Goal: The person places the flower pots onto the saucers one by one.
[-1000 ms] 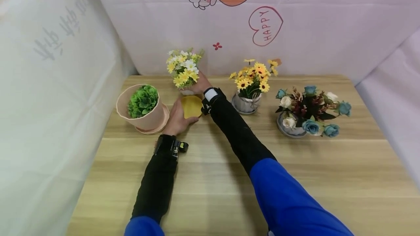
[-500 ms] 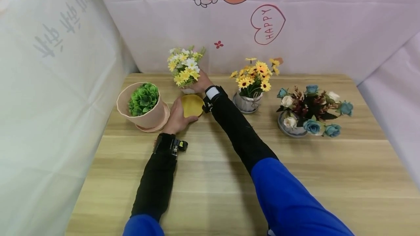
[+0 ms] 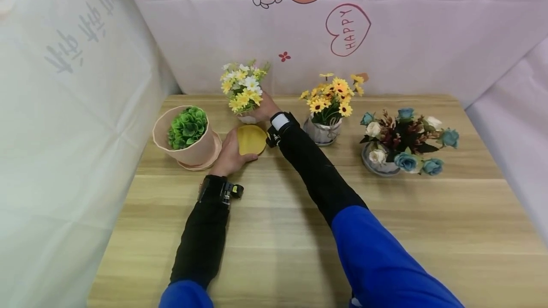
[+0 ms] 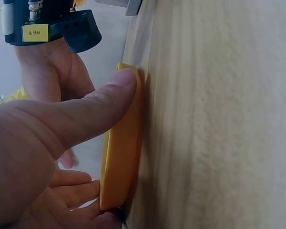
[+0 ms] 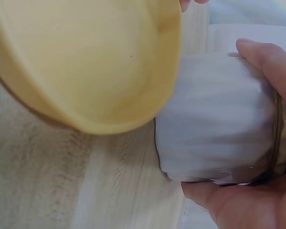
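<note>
My left hand (image 3: 229, 154) holds a shallow round yellow saucer (image 3: 251, 139) low over the wooden table. Its thumb (image 4: 100, 109) lies along the saucer's outer wall in the left wrist view, while the fingers reach round the far side. My right hand (image 3: 266, 108) grips a small whitish flowerpot (image 5: 219, 119) with fingers and thumb on opposite sides. Yellow and white artificial daisies (image 3: 242, 87) rise from this pot, just behind the saucer. In the right wrist view, the saucer's raised rim overlaps the pot's base, and twine circles the pot near its top.
A pink pot (image 3: 194, 144) with a green plant stands on its saucer close left of my left hand. To the right are a potted bunch of yellow sunflowers (image 3: 331, 96) and a pot of blue and white roses (image 3: 404, 144). A printed cloth (image 3: 205, 27) hangs behind the table.
</note>
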Action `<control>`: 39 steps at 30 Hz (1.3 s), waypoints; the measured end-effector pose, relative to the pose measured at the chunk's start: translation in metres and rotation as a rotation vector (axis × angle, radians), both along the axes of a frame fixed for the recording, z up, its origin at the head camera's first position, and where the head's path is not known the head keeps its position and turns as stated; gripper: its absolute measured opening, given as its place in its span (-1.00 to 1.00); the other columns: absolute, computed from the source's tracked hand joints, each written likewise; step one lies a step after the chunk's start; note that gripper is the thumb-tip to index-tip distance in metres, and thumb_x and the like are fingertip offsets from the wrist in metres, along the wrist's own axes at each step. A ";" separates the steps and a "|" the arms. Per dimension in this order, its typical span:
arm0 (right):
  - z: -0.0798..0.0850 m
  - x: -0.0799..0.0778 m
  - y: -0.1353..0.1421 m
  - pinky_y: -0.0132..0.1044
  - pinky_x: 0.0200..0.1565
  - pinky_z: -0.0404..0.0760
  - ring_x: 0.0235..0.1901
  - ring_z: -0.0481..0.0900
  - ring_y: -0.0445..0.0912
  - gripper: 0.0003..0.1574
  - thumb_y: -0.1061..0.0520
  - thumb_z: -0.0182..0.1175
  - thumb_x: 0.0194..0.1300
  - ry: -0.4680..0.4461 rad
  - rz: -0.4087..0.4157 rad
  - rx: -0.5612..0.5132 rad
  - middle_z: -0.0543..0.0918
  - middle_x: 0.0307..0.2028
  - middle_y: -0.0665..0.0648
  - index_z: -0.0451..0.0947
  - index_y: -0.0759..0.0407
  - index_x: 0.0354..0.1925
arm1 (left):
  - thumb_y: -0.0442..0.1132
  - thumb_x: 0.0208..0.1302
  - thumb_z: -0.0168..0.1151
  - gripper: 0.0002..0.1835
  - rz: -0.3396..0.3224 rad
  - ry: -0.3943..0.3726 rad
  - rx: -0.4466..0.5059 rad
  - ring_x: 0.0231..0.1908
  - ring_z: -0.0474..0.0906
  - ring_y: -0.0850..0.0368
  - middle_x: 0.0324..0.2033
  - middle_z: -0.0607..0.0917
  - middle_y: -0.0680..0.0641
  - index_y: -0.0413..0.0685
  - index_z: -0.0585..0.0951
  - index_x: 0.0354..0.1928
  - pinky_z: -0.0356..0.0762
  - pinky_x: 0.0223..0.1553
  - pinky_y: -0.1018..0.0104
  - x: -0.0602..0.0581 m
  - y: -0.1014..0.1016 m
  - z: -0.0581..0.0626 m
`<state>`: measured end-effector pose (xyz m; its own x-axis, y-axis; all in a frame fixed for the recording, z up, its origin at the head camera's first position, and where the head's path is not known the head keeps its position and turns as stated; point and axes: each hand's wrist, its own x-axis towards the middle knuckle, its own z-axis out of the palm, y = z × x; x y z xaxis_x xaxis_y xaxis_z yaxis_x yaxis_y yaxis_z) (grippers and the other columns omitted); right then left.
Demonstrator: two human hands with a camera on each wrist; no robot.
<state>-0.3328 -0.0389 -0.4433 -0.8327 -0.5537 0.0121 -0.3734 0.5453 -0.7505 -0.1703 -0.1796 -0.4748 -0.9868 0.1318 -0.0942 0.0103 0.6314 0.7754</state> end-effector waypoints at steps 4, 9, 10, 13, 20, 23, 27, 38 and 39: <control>0.002 0.006 0.007 -0.16 0.61 0.26 0.54 0.34 0.01 -0.06 0.01 0.48 0.33 0.031 0.015 0.008 0.41 0.54 0.12 0.32 0.08 0.55 | -0.23 0.28 0.53 0.14 -0.028 0.022 0.013 0.58 0.13 -0.31 0.58 0.16 -0.42 -0.34 -0.06 0.65 0.12 0.63 -0.15 0.002 -0.003 0.003; 0.003 0.014 0.016 -0.16 0.60 0.28 0.52 0.36 0.02 -0.17 0.06 0.40 0.40 0.021 -0.022 0.007 0.45 0.50 0.15 0.34 0.10 0.53 | -0.27 0.25 0.54 0.17 -0.053 0.032 0.018 0.58 0.12 -0.32 0.57 0.17 -0.43 -0.37 -0.08 0.65 0.10 0.63 -0.17 0.003 -0.006 0.006; 0.003 0.016 0.017 -0.14 0.59 0.30 0.52 0.37 0.02 -0.20 0.06 0.38 0.42 0.015 -0.029 0.011 0.45 0.49 0.15 0.35 0.10 0.52 | -0.27 0.25 0.55 0.18 -0.055 0.025 0.014 0.59 0.11 -0.32 0.58 0.16 -0.42 -0.36 -0.09 0.65 0.09 0.64 -0.17 0.004 -0.007 0.007; 0.002 0.021 0.022 -0.12 0.60 0.29 0.53 0.36 0.03 -0.22 0.07 0.33 0.47 0.011 -0.039 0.028 0.44 0.50 0.16 0.33 0.10 0.54 | -0.23 0.25 0.55 0.20 -0.054 -0.002 -0.003 0.61 0.08 -0.31 0.60 0.13 -0.41 -0.35 -0.12 0.66 0.07 0.64 -0.18 0.004 -0.008 0.008; 0.001 0.034 0.037 -0.13 0.60 0.28 0.53 0.35 0.02 -0.18 0.08 0.38 0.43 0.040 -0.048 -0.015 0.44 0.51 0.15 0.33 0.10 0.54 | -0.15 0.26 0.56 0.23 -0.048 -0.043 -0.044 0.63 0.04 -0.32 0.64 0.06 -0.39 -0.32 -0.13 0.67 0.07 0.64 -0.19 0.006 -0.008 0.006; -0.001 0.040 0.044 -0.14 0.59 0.31 0.51 0.38 0.04 -0.20 0.10 0.40 0.41 0.057 -0.052 -0.059 0.47 0.47 0.18 0.36 0.15 0.51 | -0.13 0.27 0.56 0.23 -0.048 -0.051 -0.051 0.62 0.06 -0.32 0.64 0.07 -0.38 -0.31 -0.13 0.67 0.09 0.64 -0.18 0.007 -0.008 0.006; -0.003 0.049 0.053 -0.15 0.58 0.33 0.50 0.39 0.07 -0.24 0.16 0.35 0.44 0.066 -0.070 -0.099 0.48 0.45 0.23 0.35 0.22 0.50 | -0.13 0.27 0.55 0.22 -0.052 -0.055 -0.058 0.60 0.10 -0.33 0.62 0.08 -0.40 -0.31 -0.13 0.67 0.11 0.63 -0.19 0.008 -0.009 0.007; -0.002 0.076 0.075 -0.09 0.58 0.34 0.51 0.39 0.11 -0.25 0.27 0.27 0.45 0.010 -0.136 -0.158 0.47 0.45 0.28 0.30 0.27 0.51 | -0.14 0.28 0.55 0.22 -0.046 -0.066 -0.046 0.61 0.08 -0.33 0.62 0.08 -0.40 -0.29 -0.15 0.68 0.08 0.64 -0.18 0.009 -0.010 0.006; -0.002 0.078 0.077 -0.09 0.58 0.33 0.51 0.38 0.11 -0.24 0.28 0.28 0.45 0.011 -0.134 -0.160 0.46 0.45 0.28 0.29 0.27 0.52 | -0.14 0.29 0.54 0.22 -0.048 -0.068 -0.048 0.61 0.07 -0.33 0.63 0.07 -0.40 -0.29 -0.15 0.68 0.07 0.64 -0.18 0.009 -0.010 0.006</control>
